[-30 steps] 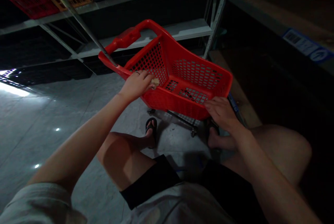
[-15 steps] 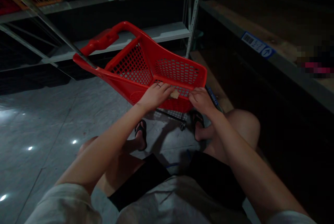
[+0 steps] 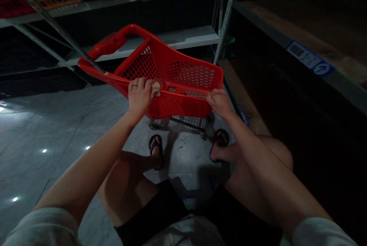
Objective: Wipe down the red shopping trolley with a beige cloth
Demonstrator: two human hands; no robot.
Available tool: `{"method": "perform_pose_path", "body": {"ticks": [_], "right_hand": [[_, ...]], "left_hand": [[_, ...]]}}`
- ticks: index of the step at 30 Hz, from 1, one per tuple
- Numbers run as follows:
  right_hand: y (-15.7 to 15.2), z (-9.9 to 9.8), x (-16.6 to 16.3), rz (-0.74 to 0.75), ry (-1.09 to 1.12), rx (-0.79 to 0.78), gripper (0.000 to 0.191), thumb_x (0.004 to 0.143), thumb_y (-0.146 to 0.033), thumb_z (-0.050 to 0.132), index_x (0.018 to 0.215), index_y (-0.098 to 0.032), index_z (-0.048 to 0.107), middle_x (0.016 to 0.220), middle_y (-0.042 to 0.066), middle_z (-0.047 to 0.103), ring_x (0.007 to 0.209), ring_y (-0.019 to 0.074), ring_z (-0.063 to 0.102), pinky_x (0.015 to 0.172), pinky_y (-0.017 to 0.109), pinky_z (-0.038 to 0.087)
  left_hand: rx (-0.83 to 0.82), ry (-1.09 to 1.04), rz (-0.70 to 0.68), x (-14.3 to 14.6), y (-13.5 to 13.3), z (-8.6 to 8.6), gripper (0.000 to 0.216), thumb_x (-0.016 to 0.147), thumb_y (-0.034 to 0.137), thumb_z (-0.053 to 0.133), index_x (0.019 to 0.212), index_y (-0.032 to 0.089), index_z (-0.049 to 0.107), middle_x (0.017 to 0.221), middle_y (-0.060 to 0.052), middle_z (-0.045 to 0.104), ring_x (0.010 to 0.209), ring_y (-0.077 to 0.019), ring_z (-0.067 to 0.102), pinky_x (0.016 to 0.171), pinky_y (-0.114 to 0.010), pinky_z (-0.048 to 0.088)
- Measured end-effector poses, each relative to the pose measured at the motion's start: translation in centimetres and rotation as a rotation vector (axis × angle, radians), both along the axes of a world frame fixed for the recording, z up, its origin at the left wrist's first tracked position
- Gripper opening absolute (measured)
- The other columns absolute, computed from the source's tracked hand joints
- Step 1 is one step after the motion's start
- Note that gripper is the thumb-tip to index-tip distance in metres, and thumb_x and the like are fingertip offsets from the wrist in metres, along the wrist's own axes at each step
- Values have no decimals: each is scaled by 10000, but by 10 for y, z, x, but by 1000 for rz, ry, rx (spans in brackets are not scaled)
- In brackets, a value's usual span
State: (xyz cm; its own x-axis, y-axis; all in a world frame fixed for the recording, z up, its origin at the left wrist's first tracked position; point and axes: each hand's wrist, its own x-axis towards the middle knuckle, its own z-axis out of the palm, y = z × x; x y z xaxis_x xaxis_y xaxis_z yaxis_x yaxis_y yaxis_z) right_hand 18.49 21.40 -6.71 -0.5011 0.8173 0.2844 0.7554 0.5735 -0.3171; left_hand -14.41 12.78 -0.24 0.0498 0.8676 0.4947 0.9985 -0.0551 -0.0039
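The left hand (image 3: 140, 96) has slid back along the near rim (image 3: 181, 93) of the red plastic shopping cart (image 3: 183, 107), towards its handle end. 0.5 s ago it was close to the right hand (image 3: 218, 102); now the 2 hands are well apart, with a stretch of the cart's rim bare between them. The right hand has kept its place at the cart's front corner. For the work, this suggests that the left hand does the travelling while the right steadies the cart.

The left fingers lie nearly together, bent over the cart's near rim, with a small pale beige crumpled piece (image 3: 156, 85) caught at the thumb side. It sits on the cart's rim, partly hidden by the hand; whether it is cloth or sponge, I cannot tell. The right fingers are curled together over the rim; how tightly they press does not show.

The cart stands upright, its moulded red handle (image 3: 106, 46) up to the left. Behind the cart is white metal shelving (image 3: 186, 39); right of the cart is a brown wooden shelf with a blue-and-white label (image 3: 311, 57). 2 black flip-flops (image 3: 156, 145) are on the cart's near side.
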Motion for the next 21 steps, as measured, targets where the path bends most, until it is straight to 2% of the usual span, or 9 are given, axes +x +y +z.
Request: {"method": "perform_pose_path", "body": {"ticks": [4,8,11,14,17,18,19,21], "right_hand": [[22,-7,-12,30,125,2,425,974,-274,357,684,-203,660,756,92,708,837,242,591,873,382,391],[44,-6,-21,64,206,-21,390,957,-295,407,638,-212,616,706,66,673,791,220,563,836,361,387],[62,-2,-25,128,241,-87,369,938,-320,494,591,-219,570,666,35,637,757,198,545,802,334,383],[78,4,-28,208,282,-161,397,949,-316,495,571,-216,559,641,18,616,714,176,540,762,311,394],[87,12,-29,207,295,-212,369,951,-334,521,629,-203,643,671,25,655,701,177,579,712,302,409],[88,14,-30,194,289,-223,339,947,-339,541,674,-198,685,702,32,686,718,184,605,711,303,419],[89,17,-31,182,283,-233,305,943,-338,559,730,-195,724,747,40,721,744,192,633,721,305,434],[87,22,-35,171,275,-245,246,943,-315,577,856,-201,777,870,52,780,821,207,682,773,312,472]], "left_hand": [[12,-89,-29,70,21,-33,453,1060,483,436,1343,183,621,1315,-127,619,1233,-295,534,1110,-511,381],[135,-177,-78,140,42,-71,514,1070,379,406,1555,215,451,1406,-152,580,1312,-306,519,1159,-514,366],[193,-232,-108,162,56,-88,516,1070,294,385,1573,188,436,1424,-182,580,1356,-311,518,1185,-520,364],[155,-164,-263,140,69,-86,477,1083,233,342,1535,211,493,1421,-150,609,1394,-272,523,1188,-476,407],[88,-32,-568,84,72,-69,427,1097,243,347,1464,277,563,1392,-63,649,1386,-216,550,1165,-429,476],[73,-8,-625,63,70,-63,414,1097,249,361,1452,291,571,1405,-45,644,1394,-212,546,1164,-434,487],[68,-3,-636,42,67,-58,403,1094,255,378,1443,301,575,1418,-35,637,1405,-213,537,1165,-442,495],[142,-41,-573,6,59,-52,383,1085,251,408,1412,316,598,1385,-29,653,1385,-208,551,1151,-444,518]]}}
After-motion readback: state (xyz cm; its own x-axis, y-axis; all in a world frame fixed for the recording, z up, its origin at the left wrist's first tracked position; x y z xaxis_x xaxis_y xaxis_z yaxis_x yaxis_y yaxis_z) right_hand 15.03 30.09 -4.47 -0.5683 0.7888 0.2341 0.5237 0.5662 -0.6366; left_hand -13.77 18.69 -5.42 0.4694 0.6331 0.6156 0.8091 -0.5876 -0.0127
